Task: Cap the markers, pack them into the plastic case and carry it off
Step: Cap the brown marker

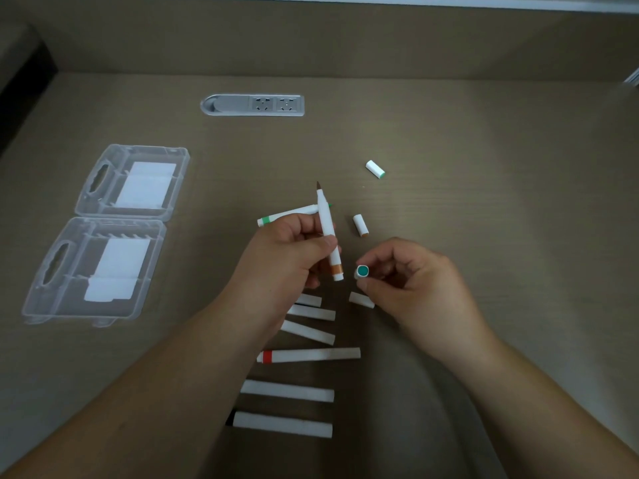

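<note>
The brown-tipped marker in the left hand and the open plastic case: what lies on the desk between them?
Nothing: in the head view, the desk is bare between the brown-tipped marker and the plastic case.

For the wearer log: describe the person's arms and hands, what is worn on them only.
Both forearms are bare as far as the frame shows, with no sleeve in view. The left hand and right hand wear no gloves. No ring, watch, bracelet or other marking shows on either hand or wrist. Nothing else is worn that this view shows.
</note>
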`<control>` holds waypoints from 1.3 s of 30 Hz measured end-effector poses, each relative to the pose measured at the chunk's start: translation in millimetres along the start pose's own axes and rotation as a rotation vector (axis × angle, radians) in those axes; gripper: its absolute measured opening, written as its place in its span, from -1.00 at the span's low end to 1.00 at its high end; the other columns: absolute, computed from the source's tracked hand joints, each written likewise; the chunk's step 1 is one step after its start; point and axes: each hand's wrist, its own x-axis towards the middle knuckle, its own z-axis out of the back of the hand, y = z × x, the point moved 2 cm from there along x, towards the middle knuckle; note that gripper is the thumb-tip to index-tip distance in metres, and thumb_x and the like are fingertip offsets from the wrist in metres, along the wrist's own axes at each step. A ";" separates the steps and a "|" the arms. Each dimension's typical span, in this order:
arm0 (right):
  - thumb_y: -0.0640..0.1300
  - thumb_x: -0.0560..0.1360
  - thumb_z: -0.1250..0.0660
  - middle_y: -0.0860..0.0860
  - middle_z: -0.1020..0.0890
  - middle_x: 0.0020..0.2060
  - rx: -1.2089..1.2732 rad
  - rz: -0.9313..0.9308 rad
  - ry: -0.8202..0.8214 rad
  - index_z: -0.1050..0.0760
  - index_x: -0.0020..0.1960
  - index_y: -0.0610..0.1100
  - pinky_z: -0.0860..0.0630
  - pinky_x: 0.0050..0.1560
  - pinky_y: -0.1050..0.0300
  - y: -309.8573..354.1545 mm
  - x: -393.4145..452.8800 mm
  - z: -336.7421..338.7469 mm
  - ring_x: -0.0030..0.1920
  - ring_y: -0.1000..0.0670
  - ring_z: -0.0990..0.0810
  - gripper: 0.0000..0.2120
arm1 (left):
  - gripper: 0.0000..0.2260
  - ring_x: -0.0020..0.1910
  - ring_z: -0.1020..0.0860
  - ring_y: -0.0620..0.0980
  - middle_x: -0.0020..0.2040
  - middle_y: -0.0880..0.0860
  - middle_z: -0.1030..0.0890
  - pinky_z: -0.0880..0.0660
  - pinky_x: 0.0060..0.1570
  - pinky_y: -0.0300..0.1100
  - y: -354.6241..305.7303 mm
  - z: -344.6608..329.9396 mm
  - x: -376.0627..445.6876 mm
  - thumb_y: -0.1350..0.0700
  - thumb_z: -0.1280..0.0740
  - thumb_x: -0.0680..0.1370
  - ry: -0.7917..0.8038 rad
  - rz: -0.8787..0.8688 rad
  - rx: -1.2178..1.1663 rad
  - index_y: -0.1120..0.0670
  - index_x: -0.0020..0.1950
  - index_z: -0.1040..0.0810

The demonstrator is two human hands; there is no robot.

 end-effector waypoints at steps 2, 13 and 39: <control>-0.29 0.41 -0.49 -0.03 -0.64 -0.30 -0.004 -0.003 0.013 -0.63 -0.14 -0.04 -0.51 -0.28 0.18 0.6 0.3 -1.2 -0.30 -0.06 -0.58 -0.84 | -0.84 -0.22 -0.65 -0.09 -0.11 0.01 -0.73 -0.51 -0.23 -0.14 0.1 -0.6 0.2 0.21 -0.35 0.58 0.000 -0.001 0.005 0.02 0.11 -0.63; -0.29 0.42 -0.48 0.07 -0.56 -0.35 -0.123 0.066 -0.004 -0.63 -0.15 -0.03 -0.39 -0.34 0.41 -1.7 8.4 2.2 -0.39 0.17 -0.46 -0.84 | -0.85 -0.25 -0.65 -0.13 -0.12 0.00 -0.74 -0.50 -0.25 -0.15 -0.7 1.3 -3.3 0.21 -0.34 0.59 -0.005 -0.005 0.004 0.01 0.10 -0.63; -0.25 0.48 -0.35 -0.03 -0.60 -0.31 -0.250 -0.166 -0.045 -0.57 -0.10 -0.11 -0.46 -0.35 0.19 14.6 61.3 -15.5 -0.33 0.01 -0.57 -0.94 | -0.85 -0.19 -0.65 -0.02 -0.12 0.04 -0.73 -0.50 -0.19 -0.08 2.7 19.6 -9.3 0.20 -0.35 0.58 -0.048 -0.015 -0.004 0.03 0.10 -0.64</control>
